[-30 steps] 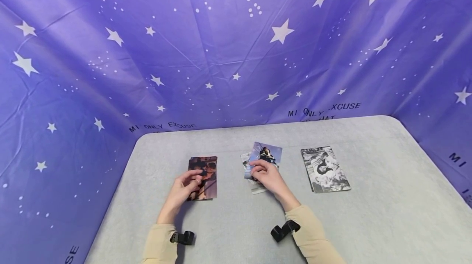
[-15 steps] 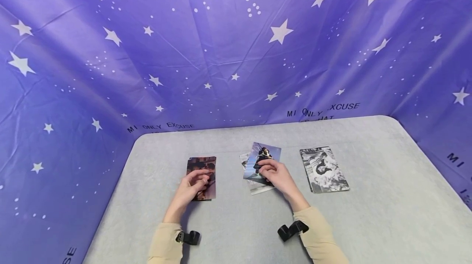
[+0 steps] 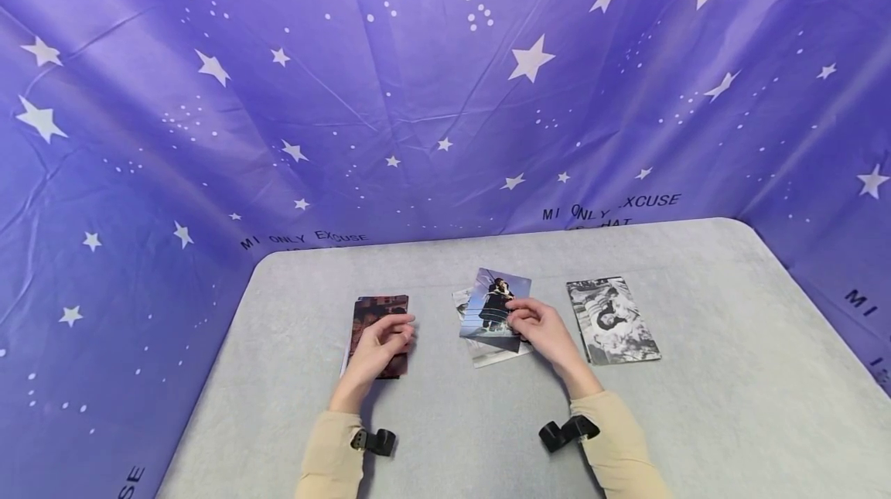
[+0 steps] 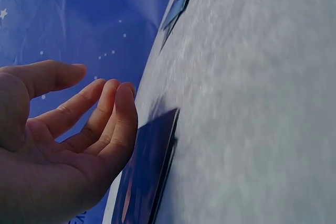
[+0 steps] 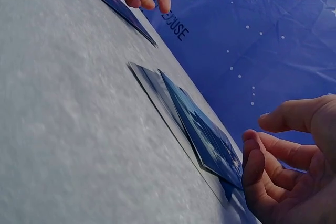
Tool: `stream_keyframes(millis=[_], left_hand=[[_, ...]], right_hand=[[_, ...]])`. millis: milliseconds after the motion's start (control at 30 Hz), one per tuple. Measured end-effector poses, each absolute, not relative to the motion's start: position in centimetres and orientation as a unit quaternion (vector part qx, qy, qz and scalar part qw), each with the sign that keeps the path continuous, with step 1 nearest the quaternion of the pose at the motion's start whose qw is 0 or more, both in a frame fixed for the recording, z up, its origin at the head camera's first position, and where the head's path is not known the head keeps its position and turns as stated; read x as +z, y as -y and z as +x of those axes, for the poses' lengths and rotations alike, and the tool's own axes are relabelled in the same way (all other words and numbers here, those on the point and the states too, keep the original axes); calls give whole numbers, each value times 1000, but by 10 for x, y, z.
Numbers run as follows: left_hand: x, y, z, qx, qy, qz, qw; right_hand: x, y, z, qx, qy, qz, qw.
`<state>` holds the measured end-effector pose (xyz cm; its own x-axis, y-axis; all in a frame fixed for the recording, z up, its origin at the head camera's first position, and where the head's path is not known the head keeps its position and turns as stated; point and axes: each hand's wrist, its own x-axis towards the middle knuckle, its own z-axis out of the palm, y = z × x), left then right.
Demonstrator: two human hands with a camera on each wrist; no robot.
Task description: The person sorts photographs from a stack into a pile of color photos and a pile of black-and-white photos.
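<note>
In the head view my left hand hovers over a pile of dark reddish photo cards, its fingers loosely bent and holding nothing. The left wrist view shows thumb and fingertips apart, over the pile's edge. Toward the middle, a blue photo card with dark figures lies askew over a black-and-white one. My right hand is at the right edge of the blue card, fingers relaxed. A gap between its thumb and fingers shows in the right wrist view.
A pile of black-and-white photo cards lies to the right on the grey table. Behind and beside the table hangs a purple-blue curtain with white stars. Black wrist cameras sit on both beige sleeves.
Both hands have moved to the right. The left has slid across the reddish pile, and the right has drawn off the blue card toward its right edge. The cards stay in place.
</note>
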<state>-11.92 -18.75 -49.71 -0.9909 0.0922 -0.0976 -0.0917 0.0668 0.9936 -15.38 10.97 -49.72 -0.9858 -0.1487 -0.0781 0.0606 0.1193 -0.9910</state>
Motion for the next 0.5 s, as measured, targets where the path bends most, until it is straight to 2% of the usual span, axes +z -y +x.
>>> stream_keyframes(millis=[500], left_hand=[[-494, 164, -134, 702, -709, 13, 67]], right_hand=[[-498, -128, -157, -637, -768, -32, 52]])
